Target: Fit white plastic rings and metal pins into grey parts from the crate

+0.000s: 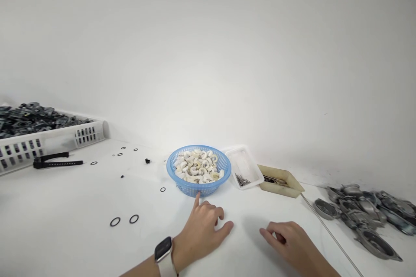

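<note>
My left hand (203,233), with a watch on its wrist, points its index finger at the near side of a blue basket (199,189); the fingertip is at the basket's wall. Its thumb stands apart and nothing is in it. White curved pieces (196,166) fill much of the basket. To the right, my right hand (284,240) is over the white table (240,233) with its fingers curled and the thumb near the index finger; no object shows in it.
Behind my right hand are a white tray (243,166) with metal pins and a yellowish tray (276,188). Grey metal parts (360,214) lie right, beyond a thin rod (331,236). Black rings (115,221), a black strap (60,163) and a white crate (52,140) are left.
</note>
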Tool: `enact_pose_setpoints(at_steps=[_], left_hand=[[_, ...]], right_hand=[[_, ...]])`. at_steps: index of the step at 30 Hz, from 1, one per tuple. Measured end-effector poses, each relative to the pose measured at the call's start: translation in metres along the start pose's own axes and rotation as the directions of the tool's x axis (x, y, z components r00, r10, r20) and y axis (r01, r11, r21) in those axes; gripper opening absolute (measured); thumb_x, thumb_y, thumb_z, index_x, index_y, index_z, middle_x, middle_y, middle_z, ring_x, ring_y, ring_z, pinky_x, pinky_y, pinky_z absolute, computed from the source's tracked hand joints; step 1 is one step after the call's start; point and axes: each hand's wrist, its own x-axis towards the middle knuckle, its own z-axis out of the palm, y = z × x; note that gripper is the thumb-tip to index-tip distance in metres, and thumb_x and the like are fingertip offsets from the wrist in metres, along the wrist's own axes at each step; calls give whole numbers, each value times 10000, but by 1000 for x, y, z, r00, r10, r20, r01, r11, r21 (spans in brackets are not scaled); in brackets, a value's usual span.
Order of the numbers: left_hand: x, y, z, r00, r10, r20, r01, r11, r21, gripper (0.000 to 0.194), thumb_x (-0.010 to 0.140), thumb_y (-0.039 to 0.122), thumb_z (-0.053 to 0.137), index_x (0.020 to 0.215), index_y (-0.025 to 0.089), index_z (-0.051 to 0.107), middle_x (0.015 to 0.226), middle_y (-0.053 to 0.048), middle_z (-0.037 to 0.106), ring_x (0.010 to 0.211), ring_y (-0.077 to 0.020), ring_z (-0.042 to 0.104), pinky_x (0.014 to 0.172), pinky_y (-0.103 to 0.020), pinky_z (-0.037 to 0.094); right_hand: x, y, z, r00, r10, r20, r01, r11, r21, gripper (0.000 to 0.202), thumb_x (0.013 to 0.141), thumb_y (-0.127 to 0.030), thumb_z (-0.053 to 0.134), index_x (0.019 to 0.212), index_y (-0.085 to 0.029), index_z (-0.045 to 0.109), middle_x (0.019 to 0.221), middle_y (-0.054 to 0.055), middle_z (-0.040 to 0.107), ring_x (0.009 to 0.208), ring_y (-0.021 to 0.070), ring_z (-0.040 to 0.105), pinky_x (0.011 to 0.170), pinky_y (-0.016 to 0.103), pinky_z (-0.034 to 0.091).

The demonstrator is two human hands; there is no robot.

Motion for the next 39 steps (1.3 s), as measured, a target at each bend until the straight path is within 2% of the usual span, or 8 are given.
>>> enact_pose_setpoints(at_steps=[6, 16, 21, 27, 34, 39], left_hand=[[0, 1, 1, 1000, -26, 9, 26, 1000, 5, 246, 940, 385, 625, 757, 223, 653, 704, 15, 691, 843, -236, 684, 1182, -672, 197], [-1, 2, 0, 999, -37, 35, 38, 999, -31, 208, 933, 378, 628, 793, 230, 672, 711, 17, 680, 867, -235, 667, 1192, -683, 151], [0, 0, 0, 998, -36, 50, 38, 999, -30, 211, 940, 379, 615, 803, 228, 669, 721, 16, 678, 870, -231, 663, 1196, -679, 143], [0, 0, 1, 999, -31, 45, 32, 999, -29, 213, 939, 368, 619, 787, 224, 658, 720, 17, 682, 867, -231, 666, 1194, -677, 139], [-4, 2, 2, 1000, 16, 24, -15, 999, -52, 185, 930, 359, 646, 806, 223, 670, 719, 24, 684, 856, -218, 667, 1203, -657, 134], [-2, -3, 4, 998, 70, 6, -70, 996, -57, 166, 939, 343, 648, 832, 219, 674, 715, 27, 678, 844, -206, 670, 1211, -648, 123]], right_hand=[[0, 1, 0, 1000, -10, 5, 10, 1000, -29, 461, 1001, -469, 410, 607, -243, 329, 534, -41, 392, 525, 164, 405, 557, 299, 307], [0, 3, 1, 998, -42, -40, 41, 999, -25, 460, 988, -420, 464, 567, -238, 432, 508, -22, 459, 504, 176, 462, 536, 308, 327], [0, 2, 1, 1000, -19, -9, 19, 1000, -16, 465, 998, -442, 430, 581, -239, 389, 526, -40, 399, 515, 165, 413, 551, 311, 306], [0, 4, 3, 1000, -11, -11, 11, 1000, -22, 436, 981, -411, 448, 588, -238, 368, 522, -22, 443, 522, 185, 466, 552, 316, 322], [0, 2, 0, 999, -32, -20, 31, 999, -27, 446, 995, -411, 439, 587, -235, 407, 528, -27, 438, 525, 176, 467, 562, 310, 327], [2, 4, 4, 999, -34, -24, 33, 999, -37, 443, 973, -401, 476, 578, -227, 378, 507, -31, 420, 500, 158, 430, 536, 296, 311]])
